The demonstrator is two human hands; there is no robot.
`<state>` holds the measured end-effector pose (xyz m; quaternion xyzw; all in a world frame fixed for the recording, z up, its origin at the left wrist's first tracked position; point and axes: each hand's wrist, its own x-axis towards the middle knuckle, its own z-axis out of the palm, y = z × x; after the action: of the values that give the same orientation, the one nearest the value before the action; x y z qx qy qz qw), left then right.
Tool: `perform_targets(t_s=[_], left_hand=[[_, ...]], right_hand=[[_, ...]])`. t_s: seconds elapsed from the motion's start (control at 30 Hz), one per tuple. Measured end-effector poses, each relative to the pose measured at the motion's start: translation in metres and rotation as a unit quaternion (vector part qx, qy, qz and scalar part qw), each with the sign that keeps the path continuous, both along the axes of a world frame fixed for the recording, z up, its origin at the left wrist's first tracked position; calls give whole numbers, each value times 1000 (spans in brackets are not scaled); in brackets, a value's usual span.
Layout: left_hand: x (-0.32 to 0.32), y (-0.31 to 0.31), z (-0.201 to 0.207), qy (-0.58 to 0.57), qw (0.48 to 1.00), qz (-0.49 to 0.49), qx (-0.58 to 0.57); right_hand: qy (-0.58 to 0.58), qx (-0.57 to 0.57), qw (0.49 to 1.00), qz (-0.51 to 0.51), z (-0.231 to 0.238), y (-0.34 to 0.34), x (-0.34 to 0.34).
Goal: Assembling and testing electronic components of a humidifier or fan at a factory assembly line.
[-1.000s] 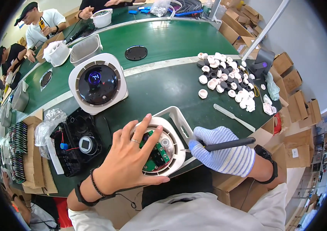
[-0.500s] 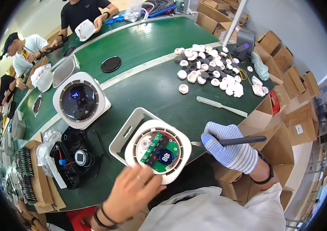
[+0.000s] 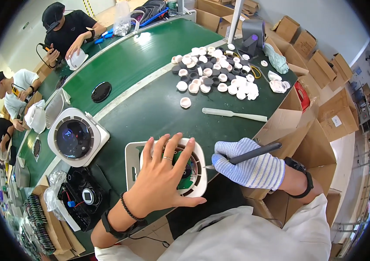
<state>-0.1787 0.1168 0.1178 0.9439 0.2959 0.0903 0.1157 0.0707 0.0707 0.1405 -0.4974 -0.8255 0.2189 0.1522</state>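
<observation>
Counter [image 3: 150, 114]: one, blurring toward far left.
White housing [image 3: 201, 156]: one, sitting at the counter's near edge.
Left hand [image 3: 161, 174]: bare, spreading wide, hiding much of one green board [image 3: 186, 183].
Right hand [image 3: 250, 167]: gloved, its grip clasping one black-handled tool [image 3: 258, 152].

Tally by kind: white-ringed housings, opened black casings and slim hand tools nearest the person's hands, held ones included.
White-ringed housings: 2, one under the left hand
Opened black casing: 1
Slim hand tools: 2, one in the gloved right hand, one on the table
Total: 5
</observation>
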Motion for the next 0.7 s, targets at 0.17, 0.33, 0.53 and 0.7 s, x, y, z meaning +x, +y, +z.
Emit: perform_targets(t_s=[0.17, 0.33, 0.53, 0.7], left_hand=[[0, 3, 0, 1, 1000, -2, -11], [-3, 2, 0, 8, 1000, -7, -1], [-26, 15, -1, -19, 998, -36, -52], [-28, 16, -10, -58, 996, -32, -52]], right_hand=[[-12, -1, 1000, 2, -1, 5, -5], [0, -72, 995, -62, 3, 3, -11], [-154, -171, 972, 46, 29, 17, -27], [-194, -150, 968, 48, 34, 20, -44]])
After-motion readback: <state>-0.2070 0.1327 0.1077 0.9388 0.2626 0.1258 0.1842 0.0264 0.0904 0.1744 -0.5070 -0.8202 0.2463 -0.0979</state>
